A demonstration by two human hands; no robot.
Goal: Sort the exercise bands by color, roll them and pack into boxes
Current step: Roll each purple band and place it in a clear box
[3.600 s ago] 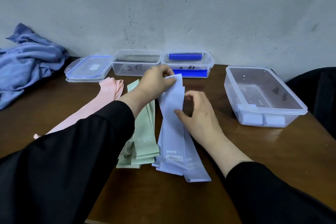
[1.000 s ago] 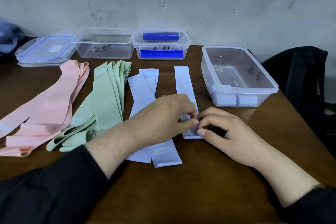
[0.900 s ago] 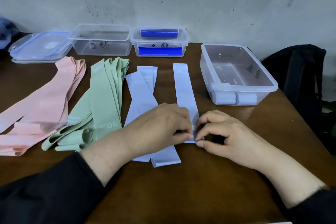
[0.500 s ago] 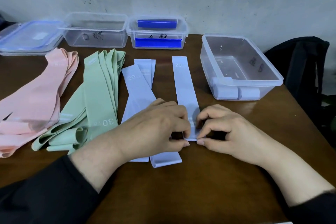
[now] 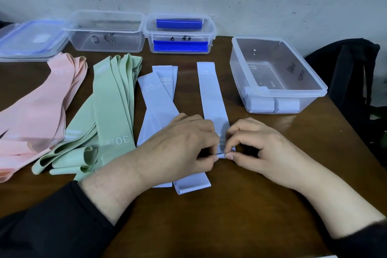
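Lying flat on the brown table, a single pale blue band runs from far to near — its near end pinched between both hands. Left hand and right hand curl their fingertips onto that end, the first turn barely raised. Just left lies a pile of blue bands, then green bands and pink bands. Right of the band, a clear box holds two rolled blue bands — three more boxes line the far edge.
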